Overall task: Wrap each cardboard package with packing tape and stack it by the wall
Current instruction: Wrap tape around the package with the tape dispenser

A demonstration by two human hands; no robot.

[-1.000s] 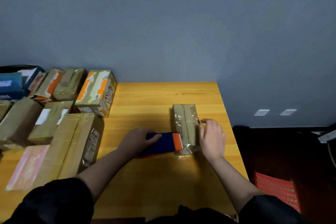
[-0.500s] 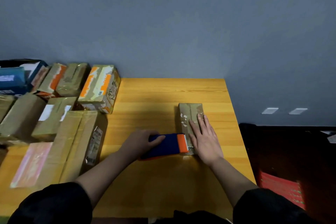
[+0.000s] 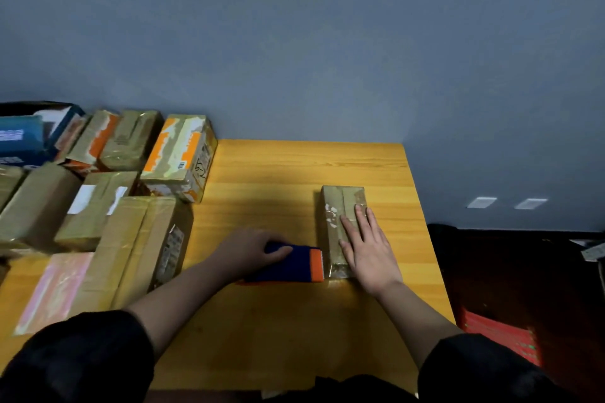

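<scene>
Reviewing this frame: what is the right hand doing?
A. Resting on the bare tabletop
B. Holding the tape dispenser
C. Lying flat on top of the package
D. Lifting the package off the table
C: the right hand lies with straight fingers flat on top of the package, which rests on the table.

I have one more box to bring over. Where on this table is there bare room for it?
Bare wood lies along the wall between the orange-printed box and the table's right edge, behind the small package. Another patch lies at the near edge, between the two forearms. The left side is crowded with stacked boxes.
</scene>
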